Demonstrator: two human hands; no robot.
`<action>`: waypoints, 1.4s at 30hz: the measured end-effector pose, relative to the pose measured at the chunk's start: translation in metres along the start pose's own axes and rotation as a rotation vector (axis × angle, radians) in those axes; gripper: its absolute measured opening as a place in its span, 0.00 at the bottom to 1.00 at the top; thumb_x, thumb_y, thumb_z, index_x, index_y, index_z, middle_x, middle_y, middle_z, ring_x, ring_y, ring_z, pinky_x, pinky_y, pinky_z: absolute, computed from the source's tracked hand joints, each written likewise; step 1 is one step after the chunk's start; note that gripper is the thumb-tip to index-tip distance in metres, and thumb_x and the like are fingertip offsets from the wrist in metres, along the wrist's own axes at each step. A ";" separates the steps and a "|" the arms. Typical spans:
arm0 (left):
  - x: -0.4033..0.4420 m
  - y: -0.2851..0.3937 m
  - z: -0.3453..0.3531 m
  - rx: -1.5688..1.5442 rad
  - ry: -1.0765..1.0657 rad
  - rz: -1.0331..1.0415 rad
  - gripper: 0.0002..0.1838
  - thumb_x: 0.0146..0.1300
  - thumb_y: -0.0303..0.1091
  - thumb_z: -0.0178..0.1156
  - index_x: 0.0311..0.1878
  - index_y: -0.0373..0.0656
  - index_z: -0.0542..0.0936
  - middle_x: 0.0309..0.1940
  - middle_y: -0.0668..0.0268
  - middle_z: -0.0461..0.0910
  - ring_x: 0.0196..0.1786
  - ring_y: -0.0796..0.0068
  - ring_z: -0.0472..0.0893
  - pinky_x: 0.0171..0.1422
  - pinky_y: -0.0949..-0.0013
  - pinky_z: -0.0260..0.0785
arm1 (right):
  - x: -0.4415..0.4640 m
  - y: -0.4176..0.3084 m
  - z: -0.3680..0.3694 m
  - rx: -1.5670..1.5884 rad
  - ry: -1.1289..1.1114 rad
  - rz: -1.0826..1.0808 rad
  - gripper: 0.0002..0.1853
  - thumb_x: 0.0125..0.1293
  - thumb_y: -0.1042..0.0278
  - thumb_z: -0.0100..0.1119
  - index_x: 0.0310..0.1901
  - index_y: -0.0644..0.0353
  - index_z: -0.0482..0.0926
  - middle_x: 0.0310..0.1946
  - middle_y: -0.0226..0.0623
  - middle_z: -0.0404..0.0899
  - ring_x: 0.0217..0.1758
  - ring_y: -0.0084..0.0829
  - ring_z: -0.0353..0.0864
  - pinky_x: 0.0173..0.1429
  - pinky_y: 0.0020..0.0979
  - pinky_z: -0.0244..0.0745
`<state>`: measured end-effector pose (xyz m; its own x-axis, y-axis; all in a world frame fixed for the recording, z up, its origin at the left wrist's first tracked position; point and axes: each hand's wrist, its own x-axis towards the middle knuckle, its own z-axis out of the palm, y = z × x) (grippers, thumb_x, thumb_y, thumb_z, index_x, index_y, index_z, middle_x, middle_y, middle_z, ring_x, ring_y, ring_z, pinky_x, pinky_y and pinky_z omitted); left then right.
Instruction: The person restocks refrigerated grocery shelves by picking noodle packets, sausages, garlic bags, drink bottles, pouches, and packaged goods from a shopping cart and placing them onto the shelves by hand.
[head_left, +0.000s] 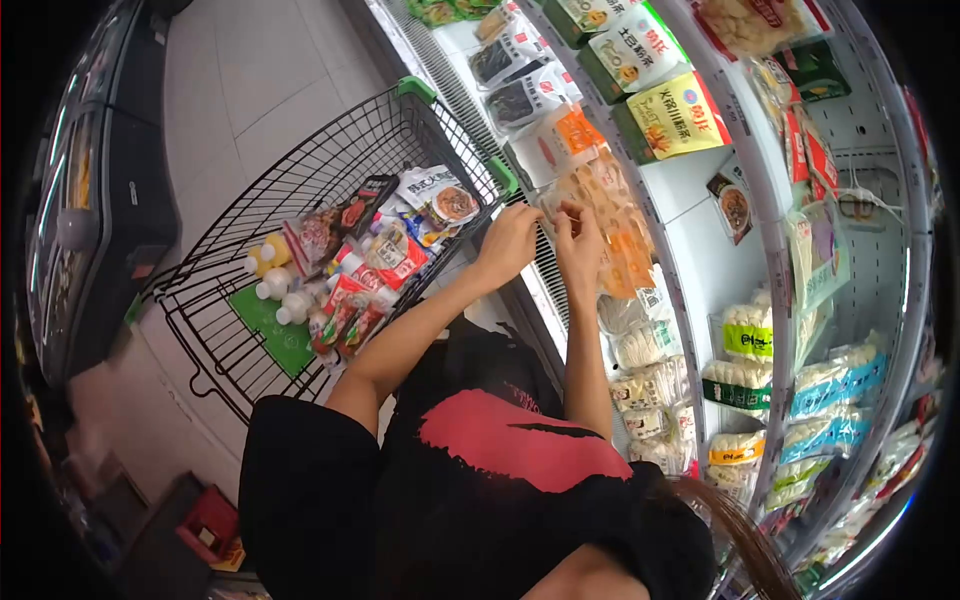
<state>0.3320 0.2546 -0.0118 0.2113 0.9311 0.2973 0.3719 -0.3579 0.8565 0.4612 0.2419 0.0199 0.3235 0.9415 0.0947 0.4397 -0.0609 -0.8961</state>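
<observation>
Head view: the left hand [510,240] and the right hand [580,240] are raised close together, apart from each other, at the near edge of a chilled display. Judging by the pose, the step in hand is small fingertip work between them. The left fingers are bent inward; whether they close on anything, I cannot tell. The right thumb and fingers are drawn toward one another, but whether they pinch something thin or only air is too unclear to tell.

Just beside the right hand, to its right, the tan and orange packets [625,240] lie in an overlapping row on the shelf. Pale packs [645,345] lie nearer, dark packets [520,95] farther off. To the left stands a wire cart [270,155], its green corner piece [503,178] near the left hand. Inside it, a white pouch [440,195] lies at the far right, with red packs [395,262] and bottles [270,285] heaped nearer and to the left. A green panel [270,330] shows at the near left.

A next move from this pose would call for freeing the fingertips of anything they might hold. For a packet, the right hand has only a short reach right, and a grip on one edge should separate it from its overlapping neighbours.
</observation>
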 end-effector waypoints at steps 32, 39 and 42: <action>-0.121 -0.266 -0.155 -1.001 0.869 -1.156 0.64 0.54 0.14 0.64 0.76 0.56 0.24 0.64 0.51 0.65 0.53 0.58 0.79 0.45 0.56 0.80 | -0.066 0.112 0.381 0.043 -0.648 0.642 0.20 0.60 0.70 0.57 0.52 0.73 0.72 0.41 0.46 0.80 0.39 0.33 0.80 0.42 0.33 0.77; -0.098 -0.144 -0.197 -1.026 0.723 -0.871 0.48 0.63 0.21 0.63 0.77 0.47 0.40 0.60 0.52 0.70 0.56 0.62 0.78 0.52 0.56 0.78 | -0.033 -0.006 0.218 0.493 -0.716 0.447 0.16 0.70 0.74 0.53 0.58 0.66 0.72 0.45 0.33 0.78 0.46 0.22 0.75 0.54 0.25 0.70; -0.082 -0.105 -0.193 -0.961 0.451 -0.604 0.35 0.66 0.20 0.58 0.74 0.34 0.55 0.62 0.53 0.70 0.60 0.65 0.76 0.60 0.62 0.74 | -0.022 -0.031 0.152 0.523 -0.713 0.320 0.23 0.73 0.72 0.51 0.67 0.64 0.67 0.52 0.31 0.77 0.52 0.21 0.75 0.58 0.25 0.70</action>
<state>0.1014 0.2298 -0.0450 -0.1677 0.9391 -0.2999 -0.5580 0.1604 0.8142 0.3134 0.2738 -0.0205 -0.3014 0.8973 -0.3224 -0.0700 -0.3580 -0.9311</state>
